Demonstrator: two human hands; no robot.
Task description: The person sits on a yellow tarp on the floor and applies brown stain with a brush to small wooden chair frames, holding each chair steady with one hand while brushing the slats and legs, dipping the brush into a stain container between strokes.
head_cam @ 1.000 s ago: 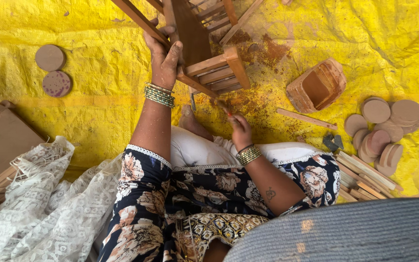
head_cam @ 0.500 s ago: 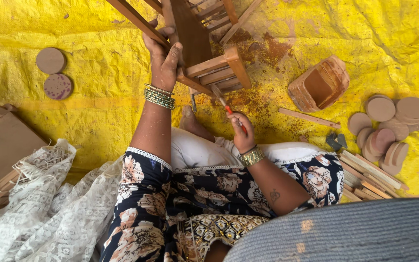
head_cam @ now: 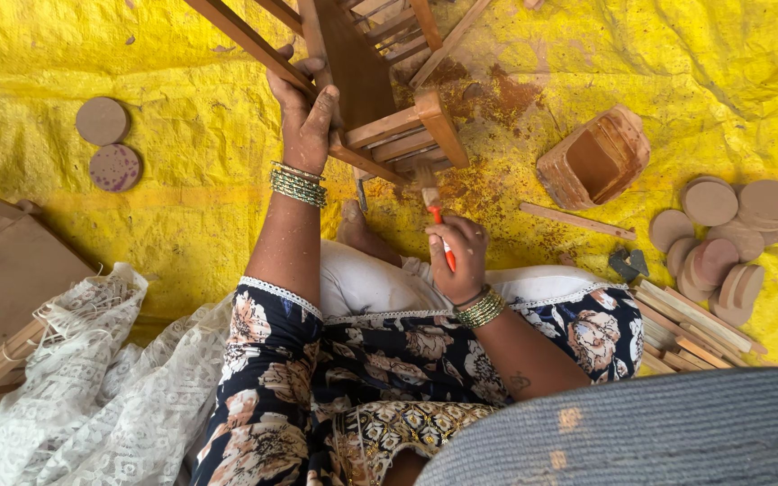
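My left hand (head_cam: 303, 117) grips a brown wooden frame piece (head_cam: 380, 99), a small slatted toy-like structure, holding it tilted above the yellow sheet (head_cam: 164, 207). My right hand (head_cam: 463, 256) holds a small paintbrush (head_cam: 434, 211) with an orange-red handle. Its bristles touch the lower edge of the wooden frame. Both wrists wear green and gold bangles. A bare foot (head_cam: 357, 236) shows just below the frame.
Brown stain marks the sheet under the frame. Two round wooden discs (head_cam: 108, 144) lie at the left, several more discs (head_cam: 731, 229) at the right beside a bundle of wooden sticks (head_cam: 686, 328). A rounded wooden container (head_cam: 596, 160) lies right of the frame. White lace cloth (head_cam: 92, 387) lies lower left.
My right hand picked up the brush and raised it to the lower edge of the frame. The left hand kept its grip on the frame.
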